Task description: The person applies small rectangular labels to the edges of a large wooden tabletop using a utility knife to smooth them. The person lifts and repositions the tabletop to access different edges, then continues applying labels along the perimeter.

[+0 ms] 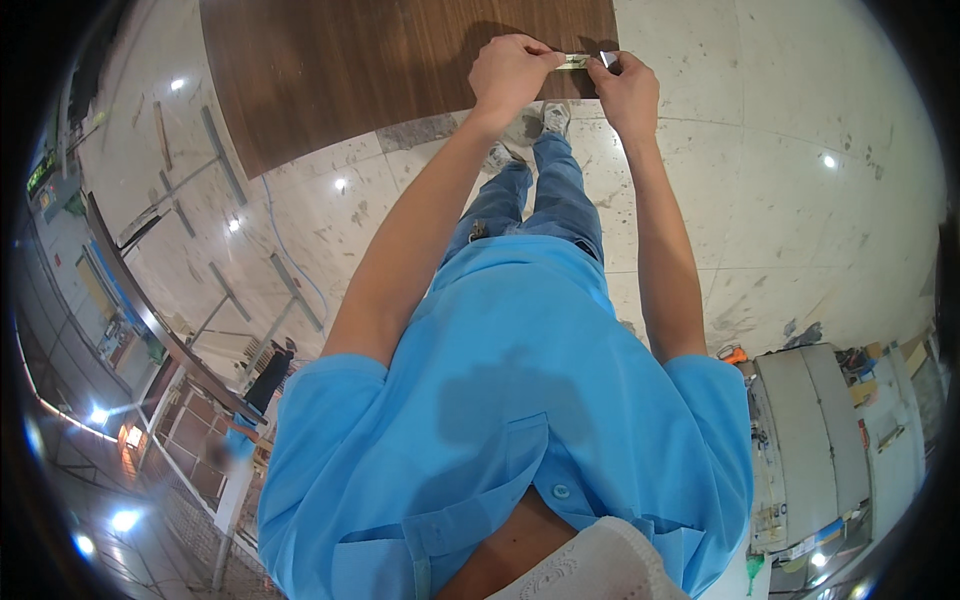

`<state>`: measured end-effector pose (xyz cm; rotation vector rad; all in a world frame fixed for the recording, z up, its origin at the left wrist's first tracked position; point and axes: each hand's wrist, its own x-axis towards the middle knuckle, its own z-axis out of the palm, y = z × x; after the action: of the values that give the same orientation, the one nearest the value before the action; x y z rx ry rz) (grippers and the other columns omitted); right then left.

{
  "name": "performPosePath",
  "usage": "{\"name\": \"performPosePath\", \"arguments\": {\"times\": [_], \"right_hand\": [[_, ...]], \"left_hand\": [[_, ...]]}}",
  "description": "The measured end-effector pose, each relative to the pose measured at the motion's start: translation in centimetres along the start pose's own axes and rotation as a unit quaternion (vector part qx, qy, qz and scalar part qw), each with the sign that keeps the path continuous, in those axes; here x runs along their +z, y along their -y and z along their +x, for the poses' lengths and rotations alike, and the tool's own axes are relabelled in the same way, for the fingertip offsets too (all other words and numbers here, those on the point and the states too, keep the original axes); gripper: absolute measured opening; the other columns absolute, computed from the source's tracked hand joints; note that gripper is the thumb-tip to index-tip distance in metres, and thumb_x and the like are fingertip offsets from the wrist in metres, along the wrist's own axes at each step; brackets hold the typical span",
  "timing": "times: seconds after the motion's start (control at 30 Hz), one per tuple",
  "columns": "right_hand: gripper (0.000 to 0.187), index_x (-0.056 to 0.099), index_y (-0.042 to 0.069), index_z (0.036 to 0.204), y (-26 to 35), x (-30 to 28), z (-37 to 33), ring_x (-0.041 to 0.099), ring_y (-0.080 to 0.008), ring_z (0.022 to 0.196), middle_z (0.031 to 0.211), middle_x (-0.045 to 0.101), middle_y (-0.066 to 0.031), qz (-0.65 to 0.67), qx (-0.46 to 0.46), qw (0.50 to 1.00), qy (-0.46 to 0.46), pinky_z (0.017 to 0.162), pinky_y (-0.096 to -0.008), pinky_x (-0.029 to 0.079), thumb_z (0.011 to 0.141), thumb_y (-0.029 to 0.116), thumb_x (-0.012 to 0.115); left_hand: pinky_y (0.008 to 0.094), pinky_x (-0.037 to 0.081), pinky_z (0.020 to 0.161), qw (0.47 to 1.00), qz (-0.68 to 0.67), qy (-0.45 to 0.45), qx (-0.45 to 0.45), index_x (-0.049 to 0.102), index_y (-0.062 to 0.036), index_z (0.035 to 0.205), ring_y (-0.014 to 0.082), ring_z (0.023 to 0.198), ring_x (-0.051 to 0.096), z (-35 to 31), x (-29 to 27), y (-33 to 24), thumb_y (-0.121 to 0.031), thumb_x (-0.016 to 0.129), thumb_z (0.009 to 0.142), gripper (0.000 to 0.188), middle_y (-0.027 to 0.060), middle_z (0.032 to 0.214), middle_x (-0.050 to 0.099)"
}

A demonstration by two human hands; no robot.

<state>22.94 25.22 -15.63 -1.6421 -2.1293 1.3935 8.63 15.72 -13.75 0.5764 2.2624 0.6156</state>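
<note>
A short strip of pale yellow-green tape measure (pixel 574 62) stretches between my hands, over the right end of a dark brown wood-grain panel (pixel 340 75). My left hand (pixel 512 75) is closed, its thumb and fingers pinching the strip's left end above the panel. At the panel's right edge, my right hand (pixel 629 92) grips the other end. Something white and dark shows between its thumb and forefinger, mostly covered by the fingers. Whether the tape lies flat on the panel or just above it, I cannot tell.
Below the panel is a pale, stained tile floor (pixel 770 200). Grey metal bars (pixel 222 155) lie on it at the left, near a thin pale cable (pixel 280 245). At the lower right stands a grey-topped bench (pixel 810 430), with an orange tool (pixel 734 354) by its corner.
</note>
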Motion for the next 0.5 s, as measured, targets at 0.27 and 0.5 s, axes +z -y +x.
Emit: {"name": "performPosePath", "arguments": {"times": [0.27,0.5], "right_hand": [[0.039,0.074,-0.002,0.099,-0.23,0.31,-0.2,0.07,-0.0302,0.069,0.075,0.072,-0.0163,-0.033,-0.022,0.998,-0.038,0.067,-0.0423,0.053,0.089,0.035,0.076],[0.038,0.074,-0.003,0.098,-0.21,0.61,-0.17,0.072,-0.0335,0.073,0.079,0.073,-0.0191,-0.034,-0.023,0.998,-0.044,0.07,-0.043,0.055,0.087,0.033,0.076]], "left_hand": [[0.04,0.059,0.077,0.999,0.029,-0.031,-0.007,0.084,-0.0174,0.09,0.0269,0.083,0.076,-0.24,0.86,-0.26,-0.039,0.081,0.08,0.024,0.0059,0.086,0.079],[0.0407,0.059,0.076,0.999,0.031,-0.034,0.001,0.084,-0.0173,0.091,0.0276,0.083,0.076,-0.24,0.74,-0.23,-0.038,0.082,0.081,0.024,0.0066,0.087,0.079]]}}
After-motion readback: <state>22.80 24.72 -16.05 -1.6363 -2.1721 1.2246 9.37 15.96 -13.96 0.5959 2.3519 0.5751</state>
